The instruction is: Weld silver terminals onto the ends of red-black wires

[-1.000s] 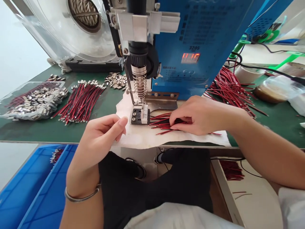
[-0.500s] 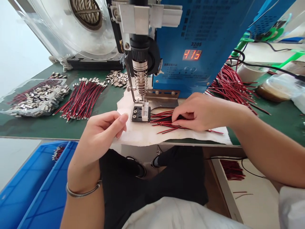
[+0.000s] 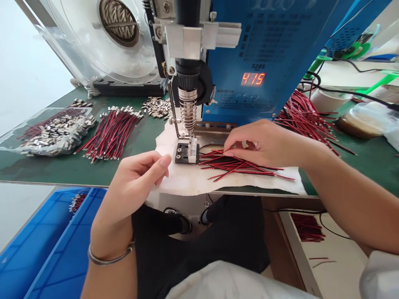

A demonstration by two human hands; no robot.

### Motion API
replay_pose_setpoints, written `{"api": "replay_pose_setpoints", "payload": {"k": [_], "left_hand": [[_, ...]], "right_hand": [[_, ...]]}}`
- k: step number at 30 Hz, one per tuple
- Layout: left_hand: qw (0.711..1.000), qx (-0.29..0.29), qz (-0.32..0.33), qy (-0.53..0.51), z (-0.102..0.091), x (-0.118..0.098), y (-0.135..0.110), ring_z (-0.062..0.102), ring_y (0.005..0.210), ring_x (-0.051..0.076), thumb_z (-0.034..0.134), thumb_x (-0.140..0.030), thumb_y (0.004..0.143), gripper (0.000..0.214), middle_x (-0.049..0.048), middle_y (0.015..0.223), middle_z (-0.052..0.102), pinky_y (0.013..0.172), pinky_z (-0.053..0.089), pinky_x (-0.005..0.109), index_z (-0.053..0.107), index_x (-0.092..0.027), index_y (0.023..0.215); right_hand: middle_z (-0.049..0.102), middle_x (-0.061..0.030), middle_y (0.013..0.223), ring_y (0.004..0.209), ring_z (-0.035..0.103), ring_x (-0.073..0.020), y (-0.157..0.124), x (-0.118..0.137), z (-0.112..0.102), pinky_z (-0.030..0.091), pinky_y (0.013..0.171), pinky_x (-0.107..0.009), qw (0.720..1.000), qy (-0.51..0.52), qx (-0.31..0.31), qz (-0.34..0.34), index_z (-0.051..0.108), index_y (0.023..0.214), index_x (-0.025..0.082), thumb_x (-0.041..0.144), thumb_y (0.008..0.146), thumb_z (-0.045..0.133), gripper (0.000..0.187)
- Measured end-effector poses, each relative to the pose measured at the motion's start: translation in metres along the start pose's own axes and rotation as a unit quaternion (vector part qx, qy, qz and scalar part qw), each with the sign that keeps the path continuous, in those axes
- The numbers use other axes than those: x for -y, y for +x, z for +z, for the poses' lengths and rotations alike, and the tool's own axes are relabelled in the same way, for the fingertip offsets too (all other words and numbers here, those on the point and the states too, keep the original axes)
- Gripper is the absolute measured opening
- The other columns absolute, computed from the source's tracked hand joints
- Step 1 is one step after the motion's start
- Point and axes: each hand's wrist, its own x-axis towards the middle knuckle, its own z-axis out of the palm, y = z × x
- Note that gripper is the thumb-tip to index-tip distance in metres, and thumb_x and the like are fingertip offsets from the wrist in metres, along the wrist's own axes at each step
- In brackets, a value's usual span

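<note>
My right hand (image 3: 258, 143) is closed in a pinch at the top of a loose pile of red and black wires (image 3: 246, 166), with its fingertips on a red and black wire. The pile lies on a white cloth (image 3: 193, 182). Left of the pile, a soldering machine's spring-loaded tip (image 3: 188, 108) stands over a small black fixture (image 3: 183, 153) with a pale metal block (image 3: 193, 150). My left hand (image 3: 140, 178) is closed, thumb against bent fingers, just left of the fixture. Anything inside that pinch is hidden or too small to make out.
A bundle of wires with metal connectors (image 3: 112, 131) lies left, beside a bag of connectors (image 3: 59, 131) and a connector heap (image 3: 156, 108). The blue machine housing (image 3: 249, 50) stands behind. More wires (image 3: 308, 120) lie right. A blue bin (image 3: 71, 245) sits below the table edge.
The right fingers have risen slightly off the wire pile, and more of the wires now show, lying crossed and spread out. The left hand keeps its pinch beside the fixture. The view has shifted slightly.
</note>
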Motion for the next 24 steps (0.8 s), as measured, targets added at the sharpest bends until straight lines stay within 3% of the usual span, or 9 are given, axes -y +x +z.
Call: {"api": "replay_pose_setpoints", "payload": {"k": [4, 8, 15, 24], "left_hand": [[1.0, 0.0, -0.003, 0.007, 0.0006, -0.0016, -0.0001, 0.037, 0.051, 0.008, 0.059, -0.045, 0.097, 0.045, -0.003, 0.054, 0.047, 0.047, 0.026, 0.025, 0.059, -0.016, 0.063], [1.0, -0.006, -0.002, 0.015, 0.0016, -0.0005, -0.0012, 0.037, 0.051, 0.009, 0.059, -0.046, 0.097, 0.044, -0.0028, 0.054, 0.046, 0.047, 0.027, 0.025, 0.059, -0.017, 0.063], [0.999, -0.001, 0.007, 0.039, 0.0052, -0.0005, -0.002, 0.035, 0.049, 0.01, 0.058, -0.041, 0.095, 0.04, -0.0025, 0.051, 0.043, 0.046, 0.027, 0.026, 0.059, -0.019, 0.061], [0.999, -0.004, 0.001, 0.055, 0.0056, -0.002, -0.001, 0.034, 0.049, 0.01, 0.058, -0.038, 0.094, 0.038, -0.0034, 0.052, 0.042, 0.047, 0.026, 0.025, 0.057, -0.02, 0.061]], "right_hand": [[0.077, -0.0005, 0.089, 0.069, 0.064, -0.0147, -0.0009, -0.0049, 0.0022, 0.044, 0.068, -0.028, 0.999, -0.014, -0.026, 0.017, 0.073, 0.099, 0.023, 0.038, 0.099, 0.052, 0.025], [0.079, -0.0014, 0.101, 0.084, 0.071, -0.0168, -0.0002, -0.005, 0.0021, 0.049, 0.076, -0.028, 0.999, 0.014, -0.035, 0.013, 0.074, 0.104, 0.024, 0.035, 0.098, 0.052, 0.025], [0.079, -0.0045, 0.102, 0.09, 0.072, -0.0183, -0.0016, -0.0011, -0.0003, 0.053, 0.081, -0.03, 0.997, 0.059, -0.039, -0.017, 0.076, 0.103, 0.022, 0.03, 0.095, 0.056, 0.023], [0.078, -0.0029, 0.099, 0.086, 0.071, -0.0164, 0.0041, -0.005, 0.0093, 0.052, 0.078, -0.028, 0.998, 0.049, 0.004, -0.034, 0.078, 0.098, 0.022, 0.03, 0.093, 0.06, 0.02]]}}
